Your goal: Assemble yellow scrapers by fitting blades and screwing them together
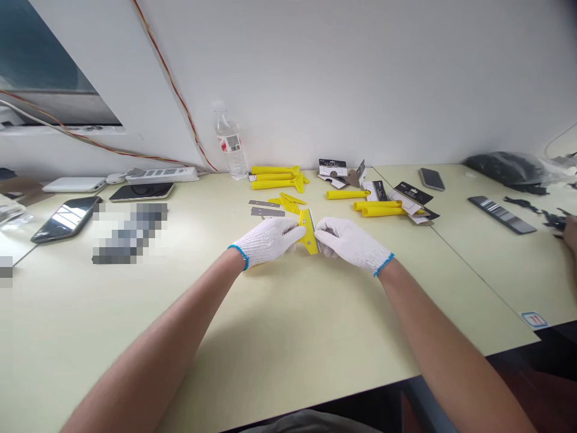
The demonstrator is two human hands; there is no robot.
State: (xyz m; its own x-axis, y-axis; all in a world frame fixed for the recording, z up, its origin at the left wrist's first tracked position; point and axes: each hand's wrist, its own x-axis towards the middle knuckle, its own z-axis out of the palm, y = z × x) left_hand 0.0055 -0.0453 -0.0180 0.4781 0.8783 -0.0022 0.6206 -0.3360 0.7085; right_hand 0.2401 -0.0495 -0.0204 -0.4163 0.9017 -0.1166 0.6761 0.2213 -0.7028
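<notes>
In front of me, a yellow scraper (308, 233) is held upright with its head turned to the right. My left hand (271, 239), in a white knit glove with a blue cuff, is closed around it, thumb on the head. A thin metal blade (314, 224) runs along the head's right edge. My right hand (350, 242), gloved likewise, pinches at that blade; its fingertips are partly hidden. Just beyond my left hand lie grey loose blades (267, 212) and yellow plastic head pieces (289, 202).
Yellow scrapers (276, 178) lie near the wall beside a water bottle (232, 147). To the right are yellow handles (383, 208) with black-and-white cards (408, 197). Phones (67, 219) and a power strip (163, 174) sit left. Another person's hand (570, 231) shows at the right edge.
</notes>
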